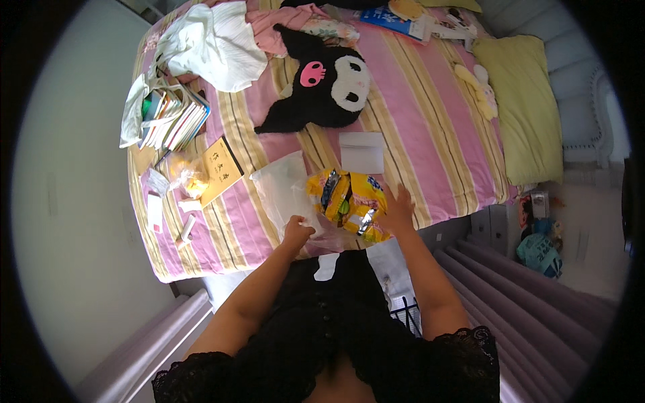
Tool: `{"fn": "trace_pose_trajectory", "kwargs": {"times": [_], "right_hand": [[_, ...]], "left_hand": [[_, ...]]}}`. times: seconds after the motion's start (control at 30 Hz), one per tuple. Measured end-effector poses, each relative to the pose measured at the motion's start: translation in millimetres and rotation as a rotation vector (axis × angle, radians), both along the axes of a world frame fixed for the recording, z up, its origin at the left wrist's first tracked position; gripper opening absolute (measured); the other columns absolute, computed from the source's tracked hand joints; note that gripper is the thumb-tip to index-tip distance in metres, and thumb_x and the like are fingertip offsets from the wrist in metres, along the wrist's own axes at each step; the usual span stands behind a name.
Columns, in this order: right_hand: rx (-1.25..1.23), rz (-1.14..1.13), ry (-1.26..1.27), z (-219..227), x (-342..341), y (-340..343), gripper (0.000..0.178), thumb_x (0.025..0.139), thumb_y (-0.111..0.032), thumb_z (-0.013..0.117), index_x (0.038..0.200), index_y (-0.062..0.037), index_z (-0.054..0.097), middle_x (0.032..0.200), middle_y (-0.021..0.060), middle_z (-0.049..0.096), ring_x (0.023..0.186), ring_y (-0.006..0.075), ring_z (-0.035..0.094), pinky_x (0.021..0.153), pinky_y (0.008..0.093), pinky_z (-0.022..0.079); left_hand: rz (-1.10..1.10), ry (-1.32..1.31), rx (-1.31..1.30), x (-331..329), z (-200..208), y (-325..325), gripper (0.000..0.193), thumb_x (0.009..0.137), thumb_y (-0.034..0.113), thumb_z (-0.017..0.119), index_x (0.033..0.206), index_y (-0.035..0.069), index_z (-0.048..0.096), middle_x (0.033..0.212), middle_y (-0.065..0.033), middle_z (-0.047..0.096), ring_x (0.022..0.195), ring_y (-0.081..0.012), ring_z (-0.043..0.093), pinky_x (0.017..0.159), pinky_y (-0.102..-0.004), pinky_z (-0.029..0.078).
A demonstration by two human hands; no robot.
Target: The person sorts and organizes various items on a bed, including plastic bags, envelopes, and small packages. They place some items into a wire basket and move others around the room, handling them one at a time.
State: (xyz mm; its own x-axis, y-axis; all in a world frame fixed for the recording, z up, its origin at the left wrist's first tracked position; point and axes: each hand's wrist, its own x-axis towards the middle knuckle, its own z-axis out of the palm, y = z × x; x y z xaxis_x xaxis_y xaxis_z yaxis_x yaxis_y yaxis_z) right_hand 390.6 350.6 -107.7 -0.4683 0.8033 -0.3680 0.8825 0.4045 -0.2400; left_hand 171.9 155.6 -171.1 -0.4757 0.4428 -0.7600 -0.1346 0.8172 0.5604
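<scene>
In front of me on the bed lies a translucent plastic bag (279, 188), its lower edge pinched in my left hand (297, 233). Right beside it is a shiny yellow snack packet (363, 191) with dark, green and silver patches on its crumpled surface; it overlaps the bag's right side. My right hand (398, 211) is against the packet's right edge, fingers stretched out and apart. Just beyond the packet lies a flat white sheet or booklet (361, 153).
A black plush cushion (322, 87) lies farther back on the striped bed. At left are a stack of books (176, 119), a tan notebook (220, 171), a knotted bag with orange contents (188, 176) and small white boxes. A green pillow (521, 111) lies at right.
</scene>
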Motion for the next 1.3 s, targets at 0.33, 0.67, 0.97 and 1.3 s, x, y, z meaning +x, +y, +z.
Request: {"fn": "trace_pose_trajectory", "kwargs": {"times": [0.33,0.67,0.97,1.3], "right_hand": [[-0.131,0.611,0.058,-69,-163,27,0.026,0.080,-0.015,0.061,0.106,-0.0134,0.061,0.112,0.0109,0.059,0.105,0.0293,0.055,0.089,0.0498,0.041],[-0.184,0.397,0.408,-74,-119,4,0.016,0.083,-0.016,0.056,0.090,-0.0048,0.065,0.095,0.0139,0.064,0.084,0.0341,0.061,0.076,0.0444,0.048],[-0.421,0.299,0.080,-76,-163,-12,0.056,0.075,-0.012,0.064,0.126,-0.0074,0.043,0.107,0.0190,0.063,0.092,0.0349,0.064,0.074,0.0430,0.053],[-1.229,-0.775,1.120,-42,-72,6,0.049,0.073,-0.004,0.060,0.121,-0.0059,0.052,0.084,0.0052,0.062,0.052,0.0099,0.049,0.041,0.0246,0.037]], "left_hand": [[-0.302,0.483,-0.152,10,8,38,0.024,0.074,0.014,0.057,0.095,0.005,0.052,0.089,-0.0223,0.064,0.088,-0.0423,0.061,0.075,-0.0493,0.047],[-0.244,0.529,-0.088,-14,13,61,0.043,0.081,0.020,0.059,0.119,0.012,0.041,0.084,-0.0225,0.064,0.082,-0.0417,0.062,0.072,-0.0500,0.048],[-0.297,0.520,-0.124,-23,-35,72,0.028,0.079,0.028,0.064,0.099,0.008,0.063,0.080,-0.0202,0.066,0.081,-0.0377,0.064,0.073,-0.0468,0.049],[-0.073,0.360,0.049,-25,-54,44,0.030,0.082,0.033,0.059,0.083,0.004,0.067,0.078,-0.0187,0.065,0.077,-0.0366,0.062,0.070,-0.0427,0.048]]}}
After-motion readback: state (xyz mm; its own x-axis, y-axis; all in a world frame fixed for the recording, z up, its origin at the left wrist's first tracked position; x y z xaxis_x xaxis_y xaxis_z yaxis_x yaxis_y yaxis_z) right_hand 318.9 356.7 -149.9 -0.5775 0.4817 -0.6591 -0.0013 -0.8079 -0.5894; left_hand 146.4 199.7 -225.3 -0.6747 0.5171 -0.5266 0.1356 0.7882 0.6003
